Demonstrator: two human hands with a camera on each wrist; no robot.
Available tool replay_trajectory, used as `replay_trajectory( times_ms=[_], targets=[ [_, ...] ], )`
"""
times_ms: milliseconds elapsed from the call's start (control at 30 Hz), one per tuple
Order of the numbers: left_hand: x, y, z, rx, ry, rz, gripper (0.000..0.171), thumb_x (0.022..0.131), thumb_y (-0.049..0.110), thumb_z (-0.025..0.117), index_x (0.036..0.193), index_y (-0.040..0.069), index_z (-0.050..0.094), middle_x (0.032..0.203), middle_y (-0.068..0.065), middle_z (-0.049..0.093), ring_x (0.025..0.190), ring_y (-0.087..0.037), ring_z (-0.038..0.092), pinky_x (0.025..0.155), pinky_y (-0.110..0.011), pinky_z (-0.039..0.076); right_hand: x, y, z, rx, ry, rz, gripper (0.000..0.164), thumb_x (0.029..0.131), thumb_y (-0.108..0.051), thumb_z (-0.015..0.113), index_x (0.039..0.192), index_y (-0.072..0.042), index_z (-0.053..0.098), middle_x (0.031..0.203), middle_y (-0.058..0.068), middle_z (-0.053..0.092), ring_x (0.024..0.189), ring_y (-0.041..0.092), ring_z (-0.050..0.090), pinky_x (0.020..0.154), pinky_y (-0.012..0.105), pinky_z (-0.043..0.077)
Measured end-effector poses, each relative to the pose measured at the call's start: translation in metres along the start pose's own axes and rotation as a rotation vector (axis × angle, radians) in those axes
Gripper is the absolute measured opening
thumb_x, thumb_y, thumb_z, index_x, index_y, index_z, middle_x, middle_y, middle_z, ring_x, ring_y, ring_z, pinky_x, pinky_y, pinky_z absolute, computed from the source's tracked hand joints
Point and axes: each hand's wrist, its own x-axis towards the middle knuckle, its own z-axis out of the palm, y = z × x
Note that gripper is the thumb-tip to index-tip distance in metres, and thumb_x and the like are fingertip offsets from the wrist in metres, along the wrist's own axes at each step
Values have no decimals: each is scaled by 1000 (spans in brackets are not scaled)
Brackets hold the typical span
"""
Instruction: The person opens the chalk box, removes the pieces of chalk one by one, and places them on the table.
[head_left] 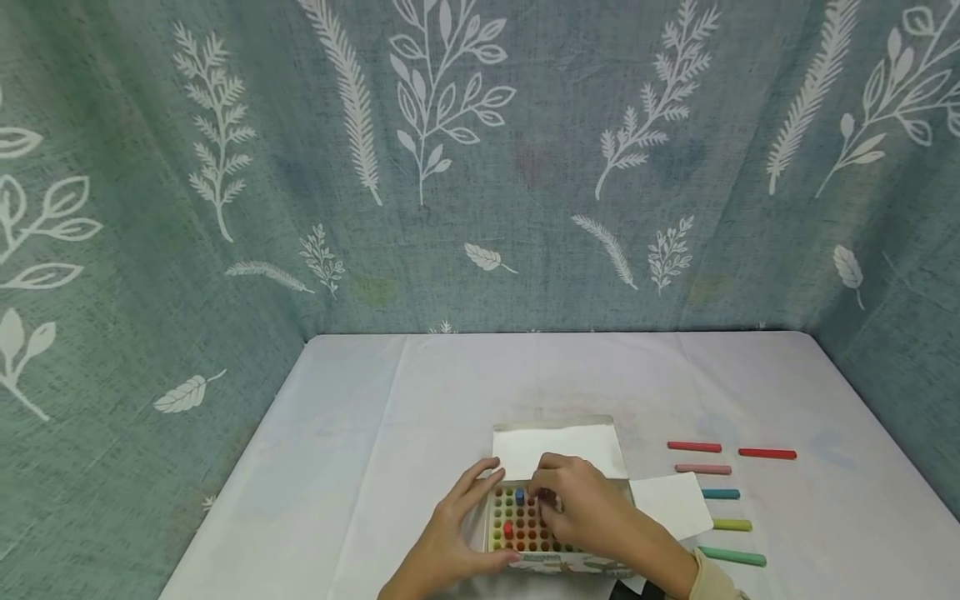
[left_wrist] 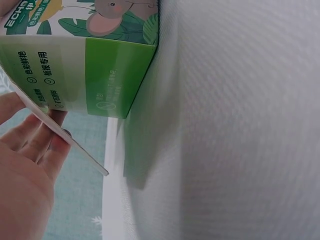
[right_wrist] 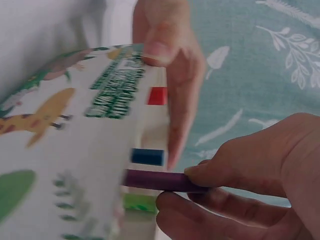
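Observation:
A printed chalk box (head_left: 570, 563) stands with its lid up, and a grid of holes shows inside. My left hand (head_left: 450, 525) grips its left side, thumb at the front edge and fingers by the back corner. In the left wrist view, those fingers lie behind a side flap (left_wrist: 60, 127). My right hand (head_left: 588, 508) pinches a purple chalk stick (right_wrist: 155, 180) that stands partly out of the box. Beside it, a blue chalk (right_wrist: 147, 156) and a green chalk (right_wrist: 140, 202) poke up. A red chalk (head_left: 508, 529) rises nearer my left thumb.
Behind the holes the white lid (head_left: 555, 450) lies back, and a right flap (head_left: 671, 504) sticks out under my right forearm. Loose chalks lie on the white table to the right: a red one (head_left: 767, 454), a pink one (head_left: 702, 470), a green one (head_left: 732, 557) and several others.

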Motion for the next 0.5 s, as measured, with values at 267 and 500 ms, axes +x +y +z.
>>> replay_trajectory(
  times_ms=[267,500],
  targets=[
    [-1,-1,2,-10,-6,8,86,74,35,81,146,15,38,151,-4,30,134,-30,35,98,-49,43,-2,-4,-18,55,59,-22,14,80,7,66,83,-7,69,85,-1,59,72,2,57,61,18,51],
    [1,0,1,2,2,4,86,73,32,83,145,16,39,150,-2,31,134,-28,35,98,-48,43,-7,-1,-34,114,121,-34,21,80,10,66,84,-11,68,87,0,60,74,5,61,57,17,51]
  ],
)
